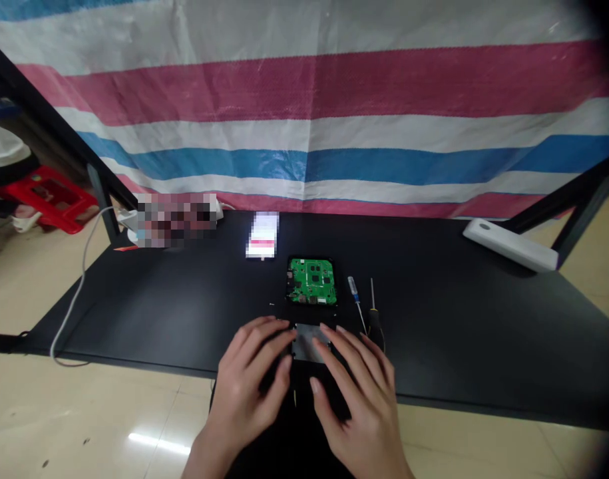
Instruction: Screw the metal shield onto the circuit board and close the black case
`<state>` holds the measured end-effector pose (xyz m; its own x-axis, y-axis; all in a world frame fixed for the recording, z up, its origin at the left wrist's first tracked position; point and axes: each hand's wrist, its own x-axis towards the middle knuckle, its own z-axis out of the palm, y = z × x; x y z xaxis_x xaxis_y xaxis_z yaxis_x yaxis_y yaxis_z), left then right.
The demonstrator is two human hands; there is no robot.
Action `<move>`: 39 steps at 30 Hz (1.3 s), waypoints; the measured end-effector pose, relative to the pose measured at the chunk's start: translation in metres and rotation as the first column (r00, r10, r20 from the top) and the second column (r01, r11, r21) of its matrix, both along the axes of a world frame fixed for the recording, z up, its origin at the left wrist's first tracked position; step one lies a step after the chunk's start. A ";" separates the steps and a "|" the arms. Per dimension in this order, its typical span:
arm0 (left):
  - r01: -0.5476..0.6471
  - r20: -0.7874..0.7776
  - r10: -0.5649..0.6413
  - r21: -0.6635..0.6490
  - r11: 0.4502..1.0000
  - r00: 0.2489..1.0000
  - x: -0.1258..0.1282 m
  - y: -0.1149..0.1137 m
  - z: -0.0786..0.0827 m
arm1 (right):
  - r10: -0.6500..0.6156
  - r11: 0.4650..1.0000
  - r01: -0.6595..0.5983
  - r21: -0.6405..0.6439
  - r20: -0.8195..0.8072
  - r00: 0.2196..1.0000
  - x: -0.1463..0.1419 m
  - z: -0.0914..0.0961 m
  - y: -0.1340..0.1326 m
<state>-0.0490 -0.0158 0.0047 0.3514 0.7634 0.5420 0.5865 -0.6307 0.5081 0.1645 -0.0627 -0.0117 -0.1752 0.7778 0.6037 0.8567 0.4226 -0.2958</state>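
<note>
A flat grey metal plate with dark edges [308, 342] lies at the table's front edge, between my hands. My left hand [251, 376] is at its left side, fingers stretched and fingertips at the edge. Over its right part my right hand [361, 389] has spread fingers, the fingertips on or just above the surface; I cannot tell which. Just behind the plate sits a green circuit board [313, 281] in a shallow black case. To the right lie a blue-and-clear-handled screwdriver [353, 290] and a dark-handled screwdriver [375, 318], partly near my right fingers.
A lit phone [263, 234] lies behind the board on the black table [434, 319]. A blurred-out object [177, 221] and a grey cable [79, 286] are on the left. A white oblong device [510, 245] rests at the back right. Small screws [271, 304] lie near the board.
</note>
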 end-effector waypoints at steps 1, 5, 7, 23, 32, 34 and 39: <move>0.061 -0.071 -0.059 0.014 0.998 0.996 -0.003 -0.004 -0.002 | 0.029 1.000 -0.029 -0.010 0.065 0.997 0.003 -0.002 -0.002; 0.174 -0.293 -0.164 0.009 0.985 0.942 -0.007 -0.015 -0.017 | 0.095 0.995 -0.099 0.009 0.192 0.977 0.013 -0.012 -0.004; 0.166 -0.322 -0.150 0.025 0.986 0.935 -0.006 -0.017 -0.024 | 0.098 0.993 -0.108 0.037 0.208 0.973 0.016 -0.016 -0.004; 0.253 -0.069 -0.248 0.072 0.965 0.966 -0.013 -0.009 -0.022 | 0.219 0.943 -0.261 0.207 0.207 0.953 0.039 -0.005 -0.002; 0.275 0.313 -0.252 -0.029 0.961 0.916 0.012 0.045 0.033 | 0.233 0.913 -0.258 0.316 0.116 0.966 0.053 0.050 0.054; 0.206 0.386 -0.161 -0.079 0.975 0.909 0.021 0.066 0.041 | 0.134 0.920 -0.145 0.365 0.055 0.989 0.054 0.063 0.077; 0.364 0.672 -0.009 -0.389 0.847 0.740 0.044 0.136 0.046 | 0.111 0.934 -0.156 0.321 0.155 0.982 0.060 0.068 0.139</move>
